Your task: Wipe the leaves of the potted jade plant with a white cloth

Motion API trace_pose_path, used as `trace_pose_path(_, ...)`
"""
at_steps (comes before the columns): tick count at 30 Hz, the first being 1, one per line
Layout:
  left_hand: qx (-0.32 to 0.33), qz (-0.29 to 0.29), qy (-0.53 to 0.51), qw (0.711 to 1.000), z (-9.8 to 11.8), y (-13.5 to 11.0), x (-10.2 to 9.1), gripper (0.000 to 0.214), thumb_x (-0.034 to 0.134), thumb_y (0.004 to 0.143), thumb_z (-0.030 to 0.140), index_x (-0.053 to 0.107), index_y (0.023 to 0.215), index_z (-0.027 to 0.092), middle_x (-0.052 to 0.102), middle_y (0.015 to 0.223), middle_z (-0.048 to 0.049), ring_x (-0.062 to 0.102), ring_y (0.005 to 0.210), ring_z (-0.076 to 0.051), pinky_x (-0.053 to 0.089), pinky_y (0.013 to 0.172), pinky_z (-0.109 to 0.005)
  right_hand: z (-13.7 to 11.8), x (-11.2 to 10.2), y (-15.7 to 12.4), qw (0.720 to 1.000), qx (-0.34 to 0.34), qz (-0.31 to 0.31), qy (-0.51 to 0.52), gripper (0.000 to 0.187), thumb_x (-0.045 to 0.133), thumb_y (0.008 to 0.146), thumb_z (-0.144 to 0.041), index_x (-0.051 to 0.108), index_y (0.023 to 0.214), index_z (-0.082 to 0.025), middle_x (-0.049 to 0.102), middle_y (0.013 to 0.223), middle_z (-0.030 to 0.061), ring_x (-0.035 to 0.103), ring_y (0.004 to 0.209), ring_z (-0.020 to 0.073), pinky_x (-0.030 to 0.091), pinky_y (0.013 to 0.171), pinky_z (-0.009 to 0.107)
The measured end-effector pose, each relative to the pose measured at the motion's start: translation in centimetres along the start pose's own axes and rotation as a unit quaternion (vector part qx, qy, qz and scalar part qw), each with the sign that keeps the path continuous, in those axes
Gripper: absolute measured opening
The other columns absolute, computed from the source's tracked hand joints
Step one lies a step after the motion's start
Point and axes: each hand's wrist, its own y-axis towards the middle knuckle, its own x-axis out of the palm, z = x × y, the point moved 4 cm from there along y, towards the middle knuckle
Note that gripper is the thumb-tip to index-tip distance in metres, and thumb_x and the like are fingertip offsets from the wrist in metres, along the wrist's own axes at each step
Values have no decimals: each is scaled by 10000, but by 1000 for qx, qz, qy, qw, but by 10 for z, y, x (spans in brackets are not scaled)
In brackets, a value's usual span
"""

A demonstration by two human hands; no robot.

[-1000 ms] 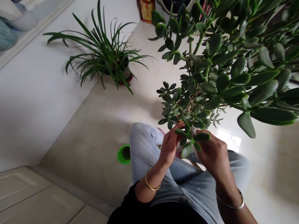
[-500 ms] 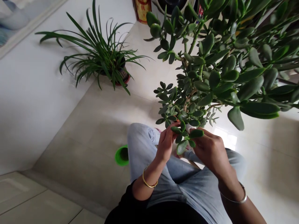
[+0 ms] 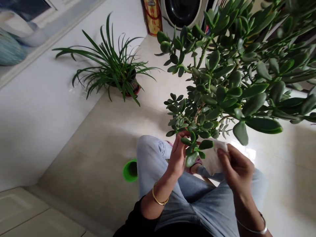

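Our left hand (image 3: 175, 156) pinches a jade sprig (image 3: 194, 148), its stem slanting down toward our lap (image 3: 172, 197); our right hand (image 3: 238, 171) grips a white cloth (image 3: 212, 158) just beside the sprig.

Jade plant (image 3: 221, 93) cut off by top and right edges; pot hidden behind foliage. White cloth (image 3: 212, 158) partly covered by fingers of right hand (image 3: 237, 171). Green plastic container (image 3: 130, 171) partly hidden by knee (image 3: 148, 144); interior too dark to tell. Washing machine (image 3: 182, 13) and red-and-gold container (image 3: 152, 16) cut off by top edge; lettering too small to read. Wall picture (image 3: 14, 39) cropped at corner; subject unclear.
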Motion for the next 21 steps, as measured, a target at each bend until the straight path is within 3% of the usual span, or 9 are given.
trace_pose_path(3,-22,24,-37,999,-3,-2,3,283,799,827,413,666,1006,238,731,874,14,724,754,-152,593,784,-290,21,-8,-5,991,85,67,75,258,764,893,-386,626,778,-201,451,674,-48,369,553,90,283,469,220)
trace_pose_path(7,-111,46,-106,987,-8,-3,6,260,789,822,382,676,991,220,769,966,-28,750,888,-199,581,748,-295,34,-7,-6,976,132,90,148,323,813,845,-408,685,1077,-224,635,842,2,543,678,139,431,574,235)
trace_pose_path(10,-150,24,-134,979,-6,-2,11,213,765,826,347,699,975,210,773,984,-38,748,952,-221,597,823,-343,29,-3,-6,975,123,90,162,357,827,834,-378,671,1123,-239,663,856,11,571,682,148,465,588,243)
trace_pose_path(15,-197,-10,-84,977,-2,2,18,267,740,828,470,711,890,211,780,1008,-98,732,1061,-296,610,906,-440,18,8,-11,981,100,62,156,352,819,836,-395,681,1111,-223,655,842,17,558,663,152,477,577,253)
trace_pose_path(19,-233,-41,-74,969,-5,0,18,355,730,825,500,736,1043,219,776,1094,-124,715,1146,-321,612,898,-443,24,15,-18,986,82,62,134,369,798,844,-473,677,1059,-199,651,930,39,596,788,176,515,701,284)
trace_pose_path(21,-231,-50,-93,967,-7,-1,16,381,722,838,454,724,1141,224,769,1160,-121,702,1198,-311,601,946,-447,26,15,-21,990,42,80,108,339,780,859,-475,659,1028,-207,603,917,34,570,806,182,495,713,295)
